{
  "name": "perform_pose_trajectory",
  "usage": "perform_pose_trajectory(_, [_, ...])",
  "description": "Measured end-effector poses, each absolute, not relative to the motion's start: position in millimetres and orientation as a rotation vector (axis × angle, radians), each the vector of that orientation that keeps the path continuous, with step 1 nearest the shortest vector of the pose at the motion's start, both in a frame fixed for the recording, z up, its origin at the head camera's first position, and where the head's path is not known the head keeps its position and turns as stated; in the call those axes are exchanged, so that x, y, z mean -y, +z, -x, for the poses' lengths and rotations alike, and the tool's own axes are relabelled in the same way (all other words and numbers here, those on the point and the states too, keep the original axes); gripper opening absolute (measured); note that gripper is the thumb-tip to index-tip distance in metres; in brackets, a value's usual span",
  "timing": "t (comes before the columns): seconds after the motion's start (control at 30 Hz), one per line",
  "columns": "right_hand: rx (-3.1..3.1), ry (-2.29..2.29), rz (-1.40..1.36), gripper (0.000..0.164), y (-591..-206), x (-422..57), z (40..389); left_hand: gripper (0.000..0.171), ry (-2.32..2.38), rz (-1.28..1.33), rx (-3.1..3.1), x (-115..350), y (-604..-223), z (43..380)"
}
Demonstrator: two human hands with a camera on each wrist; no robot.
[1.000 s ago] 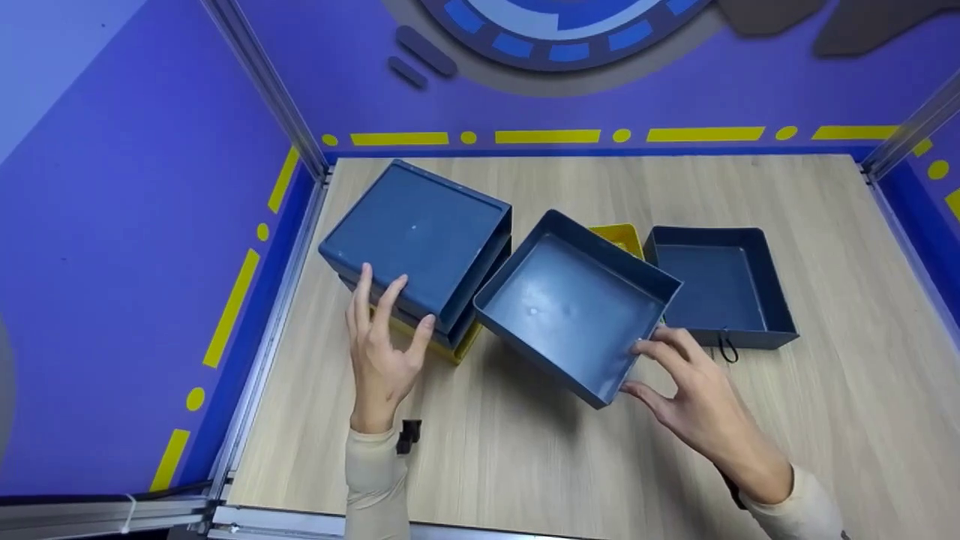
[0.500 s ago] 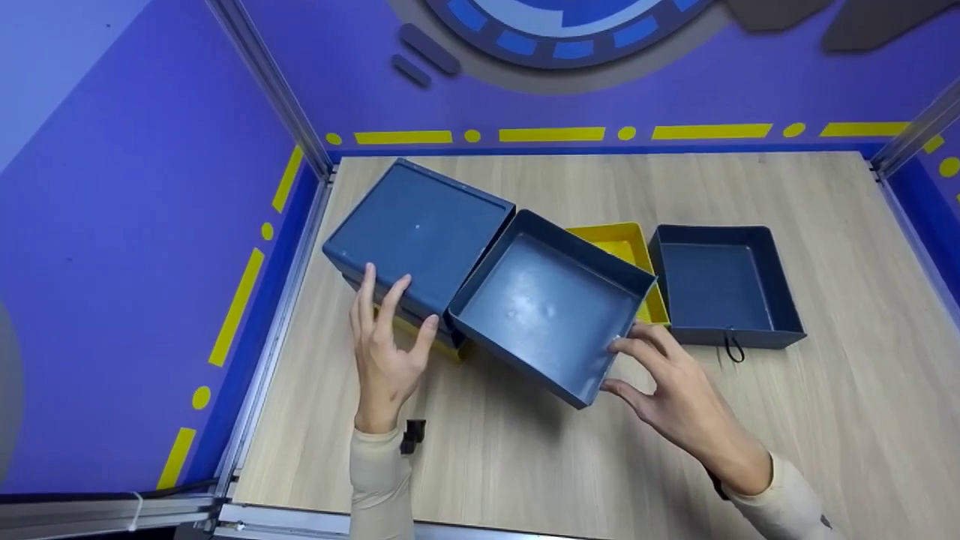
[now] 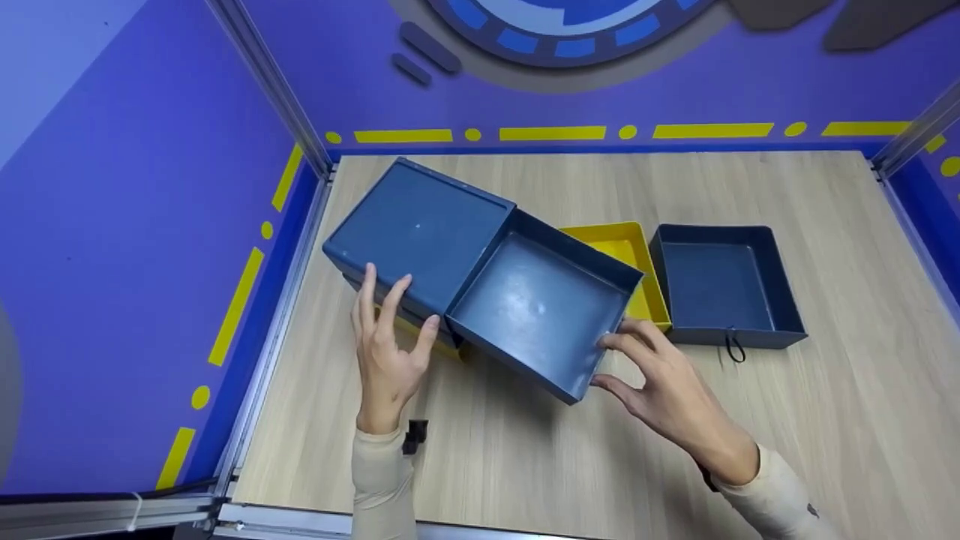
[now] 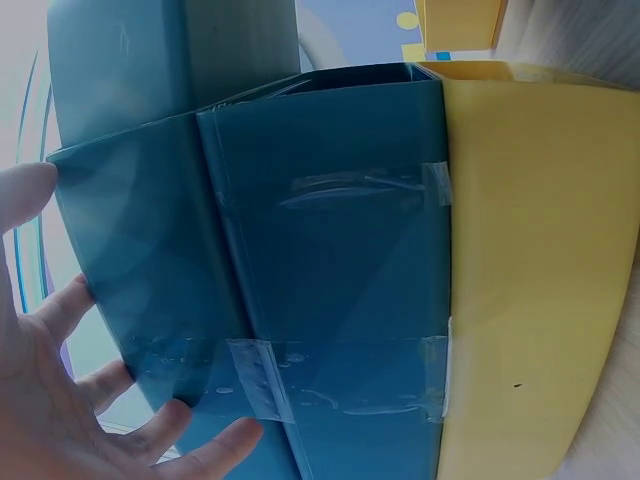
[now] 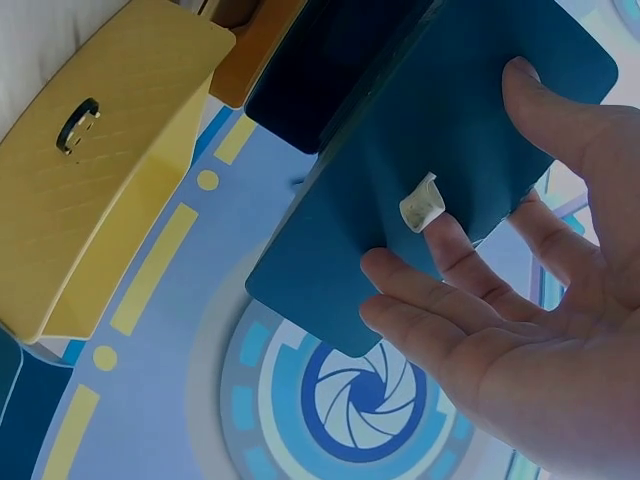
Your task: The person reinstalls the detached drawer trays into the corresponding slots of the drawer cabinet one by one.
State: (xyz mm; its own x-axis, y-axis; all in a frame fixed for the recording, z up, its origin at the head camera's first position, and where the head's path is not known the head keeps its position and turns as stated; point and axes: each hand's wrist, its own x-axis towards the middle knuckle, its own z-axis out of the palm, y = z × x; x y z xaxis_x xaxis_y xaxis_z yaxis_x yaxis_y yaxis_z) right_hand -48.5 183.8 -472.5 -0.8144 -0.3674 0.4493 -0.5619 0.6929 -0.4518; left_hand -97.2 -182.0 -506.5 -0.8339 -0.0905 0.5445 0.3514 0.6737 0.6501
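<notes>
My left hand (image 3: pixel 386 352) rests with spread fingers on the near side of a dark blue drawer casing (image 3: pixel 420 232), the top of a stack. Under it, the left wrist view shows another blue casing (image 4: pixel 340 260) and a yellow casing (image 4: pixel 540 260), with clear tape across the blue ones. My right hand (image 3: pixel 667 390) grips a dark blue drawer (image 3: pixel 536 307) by its front panel, thumb and fingers at its edges. The drawer's back end sits at the top casing's opening, most of it still outside. A small white tab (image 5: pixel 422 203) sticks out of the drawer front.
A yellow drawer (image 3: pixel 622 247) lies behind the held drawer, partly hidden by it. Beside it on the right sits another dark blue drawer (image 3: pixel 712 281) with a black loop pull (image 3: pixel 735 349). A small black object (image 3: pixel 414 435) shows by the left sleeve. Purple walls bound the table.
My right hand has moved the blue drawer leftward, from beside the stack up to the top casing's opening. More of the yellow drawer shows now. The left hand keeps its place on the casing.
</notes>
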Motion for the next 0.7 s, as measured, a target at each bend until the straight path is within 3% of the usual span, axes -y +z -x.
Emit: perform_pose_trajectory(0.7, [2.549,0.877,-0.779,0.048,-470,-167,66,0.063,-1.069,0.189,2.343,182,-507,97])
